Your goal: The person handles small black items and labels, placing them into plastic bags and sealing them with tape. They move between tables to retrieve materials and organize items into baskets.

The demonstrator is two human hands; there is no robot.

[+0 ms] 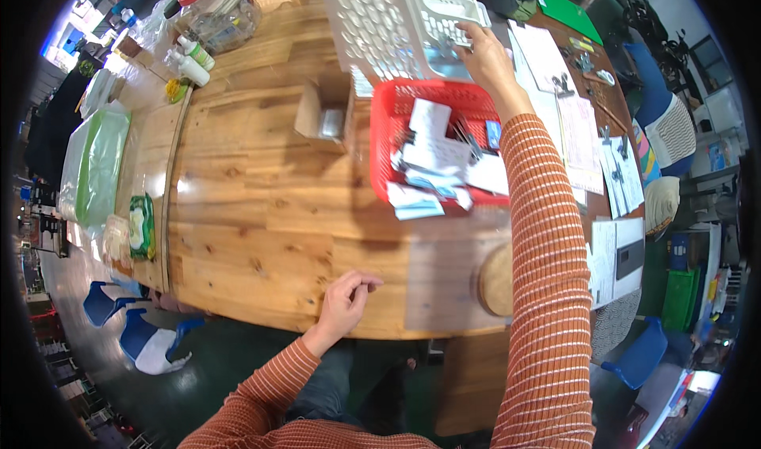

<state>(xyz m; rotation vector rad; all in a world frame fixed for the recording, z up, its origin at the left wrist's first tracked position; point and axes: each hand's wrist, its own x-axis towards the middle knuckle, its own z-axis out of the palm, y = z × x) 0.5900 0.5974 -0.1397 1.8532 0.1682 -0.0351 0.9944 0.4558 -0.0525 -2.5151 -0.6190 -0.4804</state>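
My right hand is stretched far forward, over the front edge of a white plastic rack with oval holes. Its fingers are apart and seem to hold nothing; whether they touch the rack I cannot tell. Just nearer stands a red plastic basket, with folded papers, black clips and metal tools in it. My left hand is by the table's front edge, fingers curled together, with nothing seen in them. Left of the basket is an open cardboard box holding a greyish item.
The wooden table carries a red-lidded clear jar, white bottles and a green wipes pack on the left. Clipped papers line the right. A round wooden piece lies beside my right forearm. Blue chairs stand around.
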